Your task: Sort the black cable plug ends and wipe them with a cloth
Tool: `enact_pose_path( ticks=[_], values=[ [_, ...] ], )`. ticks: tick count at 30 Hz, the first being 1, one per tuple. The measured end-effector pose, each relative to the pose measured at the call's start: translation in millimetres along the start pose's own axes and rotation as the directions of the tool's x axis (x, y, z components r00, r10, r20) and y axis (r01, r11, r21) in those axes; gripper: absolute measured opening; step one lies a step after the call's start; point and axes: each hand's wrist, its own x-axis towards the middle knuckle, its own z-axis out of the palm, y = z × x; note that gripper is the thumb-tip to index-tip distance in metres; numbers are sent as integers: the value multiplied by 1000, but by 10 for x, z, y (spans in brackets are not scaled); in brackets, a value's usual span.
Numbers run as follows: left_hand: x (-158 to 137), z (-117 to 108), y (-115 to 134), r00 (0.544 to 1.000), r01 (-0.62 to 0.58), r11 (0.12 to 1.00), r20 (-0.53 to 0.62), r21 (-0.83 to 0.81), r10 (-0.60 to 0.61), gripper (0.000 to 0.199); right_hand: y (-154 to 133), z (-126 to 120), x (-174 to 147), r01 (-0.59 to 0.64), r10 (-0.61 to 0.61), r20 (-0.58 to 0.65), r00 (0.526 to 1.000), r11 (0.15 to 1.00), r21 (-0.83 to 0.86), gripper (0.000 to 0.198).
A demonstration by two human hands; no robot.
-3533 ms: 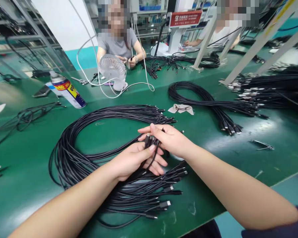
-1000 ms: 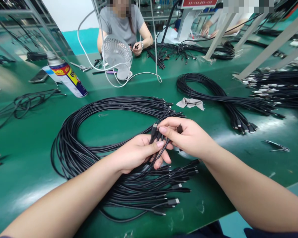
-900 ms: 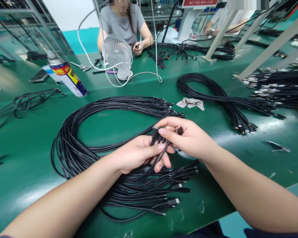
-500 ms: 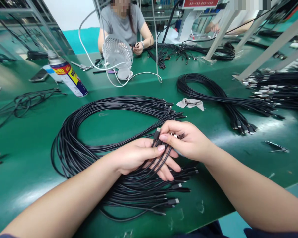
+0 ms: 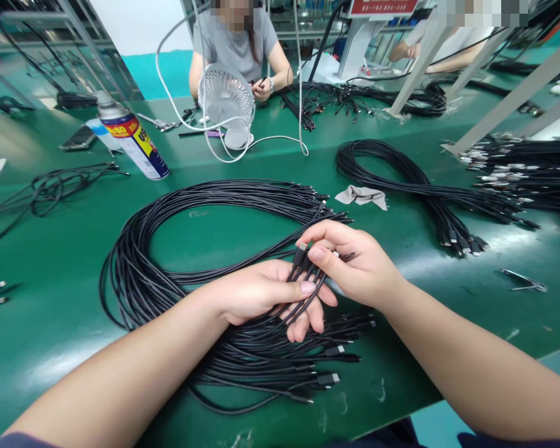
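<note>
Several black USB cables [image 5: 303, 305] run across my left hand [image 5: 270, 292], pinned under its thumb with the palm turned up. Around their plug ends my right hand [image 5: 350, 258] is closed, thumb against the plugs. One plug [image 5: 300, 254] with a metal tip sticks up at the left of my right fingertips; others are partly hidden behind my fingers. Under and behind my hands lies a large looped bundle of black cables [image 5: 137, 249] on the green table [image 5: 224, 239]. Loose plug ends [image 5: 327, 379] from that bundle point right, below my left hand.
A spray can [image 5: 137, 146] stands at the left, near a small white fan [image 5: 226, 93]. To the right lie a grey cloth [image 5: 361, 196], another cable bundle [image 5: 401, 168] and metal tweezers [image 5: 525, 280]. A co-worker [image 5: 238, 50] sits across the table.
My right fingers have shifted slightly on the plugs, and my left fingers have curled in a little. Both hands still hold the cables. The whole view has moved slightly.
</note>
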Motion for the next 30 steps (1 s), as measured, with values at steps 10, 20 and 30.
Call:
enact_pose_path(
  ticks=[10,20,30],
  values=[
    [38,114,9,994,4,1000,-106,-5,-5,39,-30,15,47,-184,157,135,978,958,218,17],
    [9,151,2,958,-158,987,-236,34,162,26,-94,-177,129,-236,223,101,969,962,140,38],
    [83,169,-37,960,-175,983,-231,-57,157,35,-79,-138,82,-324,316,73,946,934,151,34]
  ],
)
